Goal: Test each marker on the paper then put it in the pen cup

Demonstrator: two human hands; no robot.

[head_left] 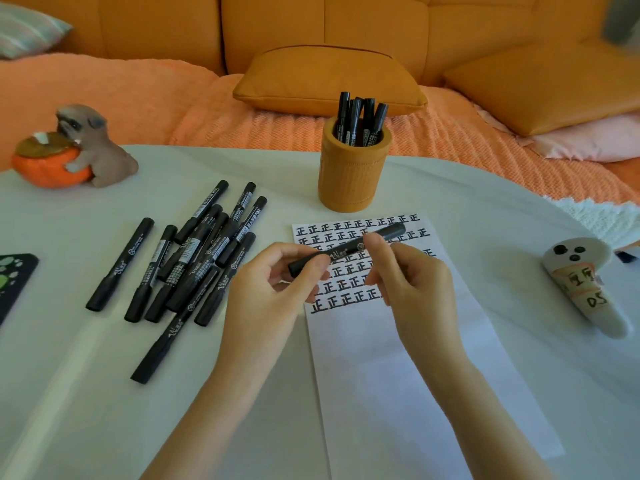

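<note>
Head: marker (346, 250) diagonal, lower-left to upper-right

orange sofa (311, 26), white table (86, 393), daylight

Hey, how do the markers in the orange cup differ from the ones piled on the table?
The markers in the cup stand nearly upright, bunched inside the pen cup beyond the paper. The piled markers lie flat on the table, left of the paper, several crossing one another. The cup holds fewer markers than the pile. Both sets are black with white print on the barrels.
</note>
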